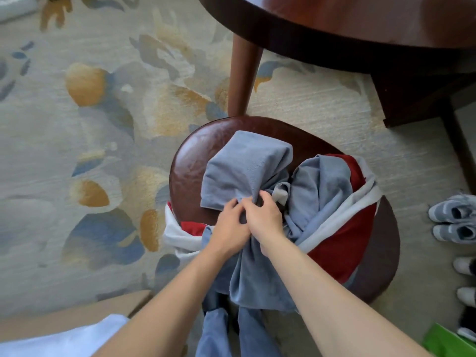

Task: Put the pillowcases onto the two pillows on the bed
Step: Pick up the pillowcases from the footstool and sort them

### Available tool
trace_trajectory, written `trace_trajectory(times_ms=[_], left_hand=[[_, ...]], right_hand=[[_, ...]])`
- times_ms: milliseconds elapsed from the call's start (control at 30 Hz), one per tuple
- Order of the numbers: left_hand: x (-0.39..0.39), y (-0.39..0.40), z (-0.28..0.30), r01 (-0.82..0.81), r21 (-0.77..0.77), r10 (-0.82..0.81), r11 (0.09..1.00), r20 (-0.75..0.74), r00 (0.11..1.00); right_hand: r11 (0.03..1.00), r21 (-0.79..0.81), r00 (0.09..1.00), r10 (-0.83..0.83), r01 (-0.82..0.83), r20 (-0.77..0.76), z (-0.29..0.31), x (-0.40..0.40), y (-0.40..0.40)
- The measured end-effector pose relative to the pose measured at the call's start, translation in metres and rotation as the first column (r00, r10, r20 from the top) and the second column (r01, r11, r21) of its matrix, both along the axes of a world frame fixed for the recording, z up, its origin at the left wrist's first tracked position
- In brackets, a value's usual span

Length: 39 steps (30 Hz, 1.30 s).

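Observation:
A blue-grey pillowcase [244,166] lies folded on a round dark-brown stool [190,161], its lower part bunched and hanging over the near edge. A second blue-grey pillowcase [324,186] is crumpled to the right, lying on a red and white cloth [345,240]. My left hand [230,228] and my right hand [265,217] are side by side at the stool's middle, both pinching the gathered blue-grey fabric. No pillow or bed is clearly in view.
A dark wooden round table [360,29] with a leg [243,76] stands just beyond the stool. Grey sneakers [453,220] and other shoes line the right edge. Patterned carpet [90,137] spreads to the left. White fabric [64,341] sits at the bottom left.

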State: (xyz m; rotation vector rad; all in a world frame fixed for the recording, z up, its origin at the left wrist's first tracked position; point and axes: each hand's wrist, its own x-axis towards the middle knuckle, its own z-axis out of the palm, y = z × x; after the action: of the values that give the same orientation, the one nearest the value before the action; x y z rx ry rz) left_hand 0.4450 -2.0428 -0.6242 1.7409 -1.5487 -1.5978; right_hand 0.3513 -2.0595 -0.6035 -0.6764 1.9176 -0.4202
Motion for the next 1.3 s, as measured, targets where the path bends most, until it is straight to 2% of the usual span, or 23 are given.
trace_trajectory(times_ms=[133, 333, 533, 567, 600, 633, 667, 733, 800, 833, 867, 900, 967, 1100, 1133, 1200, 1300], left_hand=[[0.002, 0.01, 0.011, -0.077, -0.017, 0.077, 0.997, -0.003, 0.997], [0.019, 0.012, 0.052, -0.148, -0.128, 0.152, 0.981, 0.016, 0.988], [0.061, 0.025, 0.117, -0.311, -0.296, 0.351, 0.903, 0.093, 0.932], [0.072, 0.026, 0.129, -0.336, -0.31, 0.382, 0.889, 0.098, 0.919], [0.082, 0.029, 0.141, -0.349, -0.324, 0.399, 0.879, 0.1, 0.911], [0.092, 0.032, 0.153, -0.352, -0.34, 0.406, 0.872, 0.099, 0.908], [0.103, 0.035, 0.165, -0.354, -0.356, 0.409, 0.865, 0.092, 0.908], [0.123, 0.043, 0.19, -0.353, -0.373, 0.403, 0.858, 0.061, 0.913], [0.14, 0.055, 0.214, -0.328, -0.385, 0.373, 0.863, 0.046, 0.927], [0.149, 0.064, 0.225, -0.311, -0.399, 0.357, 0.863, 0.045, 0.933], [0.157, 0.073, 0.236, -0.293, -0.414, 0.339, 0.862, 0.041, 0.94], [0.165, 0.082, 0.246, -0.275, -0.433, 0.324, 0.858, 0.042, 0.945], [0.182, 0.101, 0.265, -0.272, -0.478, 0.338, 0.835, 0.057, 0.939], [0.225, 0.146, 0.303, -0.311, -0.552, 0.456, 0.774, 0.145, 0.878], [0.237, 0.161, 0.312, -0.314, -0.567, 0.484, 0.761, 0.175, 0.857], [0.261, 0.193, 0.33, -0.33, -0.586, 0.535, 0.74, 0.215, 0.817], [0.293, 0.248, 0.358, -0.363, -0.617, 0.616, 0.698, 0.26, 0.743]], right_hand=[[0.996, 0.021, 0.994, -0.087, 0.086, 0.059, 0.012, 0.007, -0.001], [0.993, -0.045, 0.983, -0.099, 0.107, 0.154, 0.055, 0.03, -0.002], [0.991, -0.127, 0.973, 0.064, -0.036, 0.22, 0.124, 0.063, 0.007], [0.982, -0.17, 0.969, 0.123, -0.087, 0.214, 0.137, 0.065, 0.007], [0.95, -0.252, 0.964, 0.224, -0.183, 0.141, 0.15, 0.065, 0.008], [0.88, -0.335, 0.934, 0.358, -0.338, -0.002, 0.163, 0.063, 0.007], [0.767, -0.382, 0.855, 0.49, -0.516, -0.171, 0.175, 0.06, 0.005], [0.471, -0.305, 0.561, 0.687, -0.828, -0.462, 0.197, 0.059, 0.001], [0.206, -0.127, 0.24, 0.749, -0.97, -0.618, 0.211, 0.063, -0.002], [0.111, -0.054, 0.119, 0.749, -0.992, -0.652, 0.218, 0.069, -0.002], [0.043, -0.017, 0.043, 0.748, -0.999, -0.662, 0.224, 0.078, -0.001], [-0.003, -0.018, 0.01, 0.754, -1.0, -0.656, 0.231, 0.089, 0.001], [-0.063, -0.091, 0.01, 0.764, -0.994, -0.645, 0.243, 0.114, 0.009], [-0.077, -0.341, 0.146, 0.801, -0.937, -0.581, 0.268, 0.172, 0.037], [-0.102, -0.377, 0.147, 0.804, -0.921, -0.576, 0.274, 0.188, 0.045], [-0.209, -0.417, 0.093, 0.797, -0.884, -0.597, 0.286, 0.221, 0.066], [-0.417, -0.491, -0.055, 0.802, -0.765, -0.595, 0.304, 0.273, 0.113]])
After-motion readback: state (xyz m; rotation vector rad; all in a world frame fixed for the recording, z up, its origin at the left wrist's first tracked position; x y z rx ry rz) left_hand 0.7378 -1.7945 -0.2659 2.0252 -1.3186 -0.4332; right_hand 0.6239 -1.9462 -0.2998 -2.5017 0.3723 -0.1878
